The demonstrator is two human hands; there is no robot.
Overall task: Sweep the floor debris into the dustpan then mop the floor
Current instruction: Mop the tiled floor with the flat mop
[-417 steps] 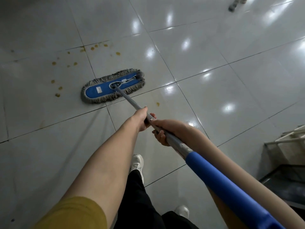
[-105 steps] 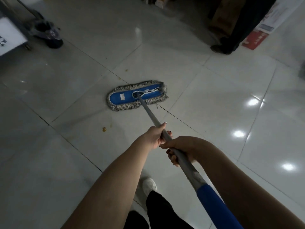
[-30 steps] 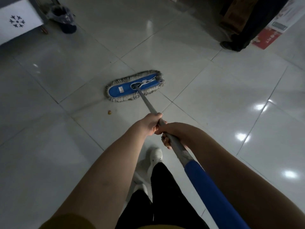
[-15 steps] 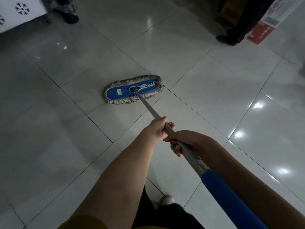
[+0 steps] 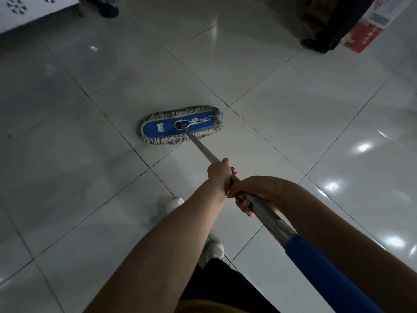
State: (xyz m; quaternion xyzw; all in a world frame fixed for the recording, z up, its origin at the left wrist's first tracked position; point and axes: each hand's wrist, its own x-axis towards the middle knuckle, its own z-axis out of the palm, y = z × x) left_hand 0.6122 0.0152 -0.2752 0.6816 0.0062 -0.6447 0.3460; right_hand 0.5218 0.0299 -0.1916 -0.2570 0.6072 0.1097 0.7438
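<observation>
- I grip the pole (image 5: 202,146) with my left hand (image 5: 220,176); my right hand (image 5: 257,192) grips it just behind.
- The mop head (image 5: 153,131) lies flat on the floor (image 5: 293,114), well ahead of both hands.
- I see white shoes (image 5: 172,203) below my left forearm.

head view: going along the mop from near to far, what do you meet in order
blue handle sleeve → right hand → left hand → metal pole → blue mop head with grey fringe
</observation>
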